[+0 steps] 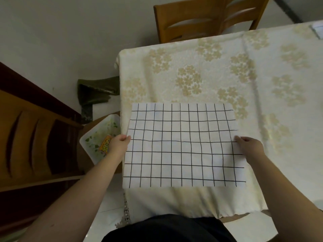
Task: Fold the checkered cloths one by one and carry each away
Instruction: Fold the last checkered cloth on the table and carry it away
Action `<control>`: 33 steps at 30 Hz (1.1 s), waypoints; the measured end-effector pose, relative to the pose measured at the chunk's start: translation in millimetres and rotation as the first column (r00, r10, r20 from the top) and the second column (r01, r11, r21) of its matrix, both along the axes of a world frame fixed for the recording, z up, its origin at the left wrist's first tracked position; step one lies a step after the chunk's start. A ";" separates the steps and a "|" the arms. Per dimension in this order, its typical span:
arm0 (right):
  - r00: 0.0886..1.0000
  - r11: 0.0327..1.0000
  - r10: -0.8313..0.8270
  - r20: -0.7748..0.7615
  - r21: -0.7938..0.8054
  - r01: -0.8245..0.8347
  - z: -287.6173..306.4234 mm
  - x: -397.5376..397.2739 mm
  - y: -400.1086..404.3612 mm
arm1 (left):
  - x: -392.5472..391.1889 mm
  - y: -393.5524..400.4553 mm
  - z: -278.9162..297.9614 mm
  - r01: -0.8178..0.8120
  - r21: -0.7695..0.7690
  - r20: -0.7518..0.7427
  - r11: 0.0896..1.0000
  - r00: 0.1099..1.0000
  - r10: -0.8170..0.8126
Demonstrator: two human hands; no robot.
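Both hands hold one checkered cloth flat.
The left hand (120,143) pinches the left edge of the checkered cloth (183,145) and the right hand (249,145) its right edge, in the lower centre of the frame, over the near edge of the table (227,67) with its floral cover.

- A single wide-angle view is taken from head height, aimed steeply down and forward.
- The near table (227,67) edge is seen close below; a chair (206,20) is seen beyond the far side.
- No second view is provided.
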State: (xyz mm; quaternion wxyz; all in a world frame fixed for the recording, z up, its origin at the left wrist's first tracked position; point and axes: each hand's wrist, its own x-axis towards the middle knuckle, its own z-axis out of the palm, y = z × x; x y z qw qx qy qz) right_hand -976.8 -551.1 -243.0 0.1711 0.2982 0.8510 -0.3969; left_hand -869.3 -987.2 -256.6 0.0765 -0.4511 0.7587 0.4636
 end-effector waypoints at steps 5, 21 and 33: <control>0.996 0.977 -0.083 0.040 -0.195 0.089 14.0 4.5 11.4 | 2.0 -13.7 9.9 -0.012 0.124 -0.060 0.992 0.998 0.019; 0.970 0.859 -0.238 -0.049 -0.478 0.186 61.6 8.7 -11.4 | -41.5 -43.5 65.0 -0.009 0.326 -0.239 0.945 0.967 0.092; 0.902 0.810 -0.310 -0.301 -0.581 0.085 129.0 36.2 -23.4 | -58.0 -37.5 148.6 0.043 0.396 -0.539 0.917 0.820 0.194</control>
